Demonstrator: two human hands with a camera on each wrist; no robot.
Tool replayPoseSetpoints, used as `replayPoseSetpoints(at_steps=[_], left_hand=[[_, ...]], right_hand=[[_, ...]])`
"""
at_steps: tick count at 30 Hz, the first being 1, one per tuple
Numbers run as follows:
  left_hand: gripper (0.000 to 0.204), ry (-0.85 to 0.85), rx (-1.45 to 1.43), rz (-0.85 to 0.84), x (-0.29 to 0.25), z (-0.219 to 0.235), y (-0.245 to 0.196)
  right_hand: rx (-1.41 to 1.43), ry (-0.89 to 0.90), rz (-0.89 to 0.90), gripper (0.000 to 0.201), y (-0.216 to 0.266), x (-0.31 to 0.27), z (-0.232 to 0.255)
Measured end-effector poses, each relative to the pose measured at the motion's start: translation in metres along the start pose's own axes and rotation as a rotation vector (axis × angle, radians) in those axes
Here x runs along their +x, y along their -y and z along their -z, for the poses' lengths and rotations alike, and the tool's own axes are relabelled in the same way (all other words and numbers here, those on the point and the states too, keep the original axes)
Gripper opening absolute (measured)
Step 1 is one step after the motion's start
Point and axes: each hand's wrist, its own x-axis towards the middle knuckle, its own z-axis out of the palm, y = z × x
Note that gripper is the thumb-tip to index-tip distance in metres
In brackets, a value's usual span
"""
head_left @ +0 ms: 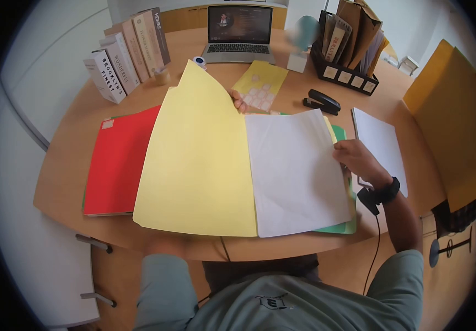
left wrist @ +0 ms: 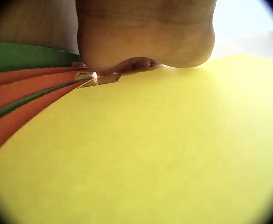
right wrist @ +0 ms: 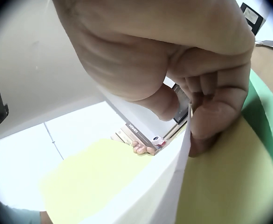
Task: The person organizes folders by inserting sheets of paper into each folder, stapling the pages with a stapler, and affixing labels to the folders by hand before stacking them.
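Note:
A yellow folder [head_left: 196, 165] stands opened, its left cover raised and tilted over the table. My left hand [head_left: 238, 101] grips that cover near its top edge; only the fingertips show there, the rest hidden behind it. In the left wrist view the heel of the hand [left wrist: 145, 35] lies close against the yellow surface. White paper [head_left: 298, 174] lies over the folder's right side. At its right edge my right hand [head_left: 359, 160] pinches the sheet, with curled fingers [right wrist: 215, 114] beside the paper edge in the right wrist view. A green folder [head_left: 338, 227] shows underneath.
Left lies a red folder [head_left: 118, 165]. Behind stand books [head_left: 133, 52], a laptop [head_left: 239, 47], a tape roll [head_left: 162, 77], a patterned yellow sheet [head_left: 260, 83], a black stapler [head_left: 322, 102] and a file organizer [head_left: 348, 77]. More white paper [head_left: 381, 143] lies to the right.

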Motion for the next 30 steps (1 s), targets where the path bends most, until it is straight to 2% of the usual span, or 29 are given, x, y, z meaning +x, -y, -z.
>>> replayPoseSetpoints(at_steps=[17,23,26,30], left_hand=[[0.044,0.098,0.006,0.023,0.012,0.004,0.009],[0.044,0.130,0.009,0.027,0.014,0.012,0.008],[0.044,0.140,0.011,0.020,0.014,0.017,0.007],[0.045,0.153,0.008,0.030,0.016,0.011,0.008]], right_hand=[[0.130,-0.046,0.011,0.022,-0.008,-0.005,-0.002],[0.021,-0.055,0.002,0.026,0.001,-0.008,-0.003],[-0.154,-0.208,0.170,0.031,-0.024,0.005,0.007],[-0.092,-0.245,0.171,0.042,-0.056,0.025,0.021]])
